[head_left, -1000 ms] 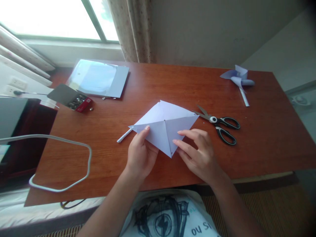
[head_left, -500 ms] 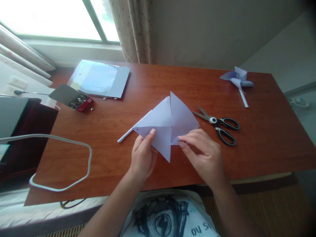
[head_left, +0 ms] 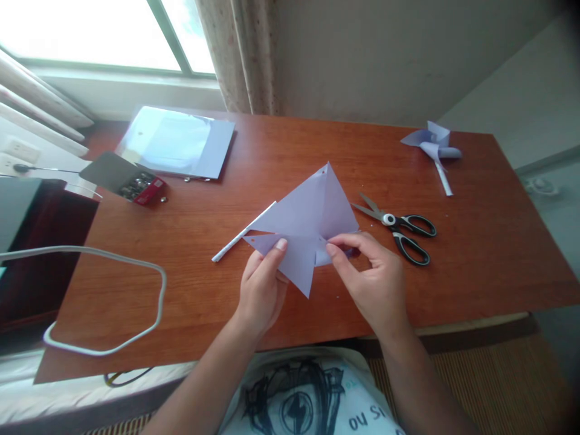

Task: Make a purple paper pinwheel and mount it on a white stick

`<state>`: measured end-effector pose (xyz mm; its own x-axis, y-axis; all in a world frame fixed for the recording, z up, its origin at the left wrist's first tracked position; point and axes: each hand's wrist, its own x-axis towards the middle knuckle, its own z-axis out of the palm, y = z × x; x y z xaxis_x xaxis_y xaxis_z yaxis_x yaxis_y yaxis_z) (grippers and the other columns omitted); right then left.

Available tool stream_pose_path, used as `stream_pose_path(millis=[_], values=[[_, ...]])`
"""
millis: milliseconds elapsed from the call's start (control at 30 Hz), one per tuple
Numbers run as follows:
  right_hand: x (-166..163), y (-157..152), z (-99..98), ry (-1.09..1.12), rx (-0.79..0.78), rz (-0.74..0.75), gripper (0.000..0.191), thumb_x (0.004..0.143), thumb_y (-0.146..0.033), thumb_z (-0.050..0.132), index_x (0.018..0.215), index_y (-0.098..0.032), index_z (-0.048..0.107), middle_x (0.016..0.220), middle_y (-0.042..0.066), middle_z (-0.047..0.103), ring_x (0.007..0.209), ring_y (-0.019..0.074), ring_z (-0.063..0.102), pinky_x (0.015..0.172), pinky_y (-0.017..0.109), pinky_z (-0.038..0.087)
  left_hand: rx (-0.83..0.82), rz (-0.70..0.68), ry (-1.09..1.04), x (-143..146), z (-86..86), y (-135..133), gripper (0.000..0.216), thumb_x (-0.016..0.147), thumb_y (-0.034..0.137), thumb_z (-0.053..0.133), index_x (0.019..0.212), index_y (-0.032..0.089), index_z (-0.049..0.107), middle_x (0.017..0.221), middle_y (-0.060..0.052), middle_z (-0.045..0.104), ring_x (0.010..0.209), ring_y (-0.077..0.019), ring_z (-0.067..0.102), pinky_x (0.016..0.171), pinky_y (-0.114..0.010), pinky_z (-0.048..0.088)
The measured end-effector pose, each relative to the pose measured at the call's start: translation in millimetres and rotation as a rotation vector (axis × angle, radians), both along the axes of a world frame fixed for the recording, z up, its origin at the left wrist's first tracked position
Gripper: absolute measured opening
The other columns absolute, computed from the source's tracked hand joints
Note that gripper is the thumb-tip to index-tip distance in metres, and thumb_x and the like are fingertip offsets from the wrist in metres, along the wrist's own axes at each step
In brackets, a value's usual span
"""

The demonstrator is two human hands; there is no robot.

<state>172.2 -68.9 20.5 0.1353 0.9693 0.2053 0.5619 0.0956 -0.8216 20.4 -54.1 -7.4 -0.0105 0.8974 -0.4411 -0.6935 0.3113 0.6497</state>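
Note:
A pale lilac paper square [head_left: 308,217], cut along its diagonals, rests on the brown wooden table [head_left: 226,302] in front of me. My left hand [head_left: 261,287] pinches its near left flap with thumb and fingers. My right hand [head_left: 374,281] is closed on the right flap, which is curled in toward the centre. The far flap stands up in a peak. A thin white rolled paper stick [head_left: 242,232] lies partly under the paper's left side.
Black-handled scissors [head_left: 399,226] lie just right of the paper. A finished paper pinwheel [head_left: 432,148] lies at the far right. A clear folder with sheets [head_left: 176,142] and a red box of pins [head_left: 140,186] sit at the far left. A white cable [head_left: 104,302] loops over the left edge.
The paper lay flat a second ago. My right hand has since lifted and curled the right flap inward, and the far flap has risen into a peak. My left hand stayed on the near left flap.

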Motion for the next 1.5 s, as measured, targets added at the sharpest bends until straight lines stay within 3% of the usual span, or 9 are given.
stream_pose_path(millis=[333, 933, 1500], values=[[-4.5, -2.4, 2.2, -0.074, 0.017, -0.001, 0.007, 0.091, -0.018, 0.069, 0.087, -0.021, 0.073, 0.082, -0.001, 0.073, 0.076, 0.0125, 0.063, 0.071, 0.026, 0.049, 0.081, -0.096, 0.022, 0.0, -3.8, -2.3, 0.026, 0.073, 0.019, 0.089, 0.095, 0.018, 0.076, 0.089, 0.0, 0.078, 0.08, -0.0134, 0.071, 0.081, -0.023, 0.056], [-10.8, -3.3, 2.0, -0.135, 0.032, 0.044, 0.009, 0.089, -0.015, 0.068, 0.083, -0.02, 0.07, 0.078, -0.001, 0.071, 0.073, 0.0137, 0.061, 0.068, 0.027, 0.047, 0.084, -0.112, 0.153, 1.4, -6.8, -2.6, 0.03, 0.071, 0.022, 0.091, 0.094, 0.016, 0.073, 0.094, -0.003, 0.077, 0.085, -0.0166, 0.069, 0.083, -0.027, 0.055], [-12.1, -6.4, 3.4, -0.146, 0.029, 0.05, 0.008, 0.09, -0.016, 0.067, 0.084, -0.021, 0.07, 0.077, -0.001, 0.07, 0.072, 0.015, 0.062, 0.068, 0.028, 0.049, 0.095, -0.093, 0.205, 1.6, -5.2, -2.4, 0.027, 0.07, 0.023, 0.091, 0.087, 0.017, 0.071, 0.085, -0.001, 0.075, 0.076, -0.0155, 0.067, 0.075, -0.026, 0.054]])
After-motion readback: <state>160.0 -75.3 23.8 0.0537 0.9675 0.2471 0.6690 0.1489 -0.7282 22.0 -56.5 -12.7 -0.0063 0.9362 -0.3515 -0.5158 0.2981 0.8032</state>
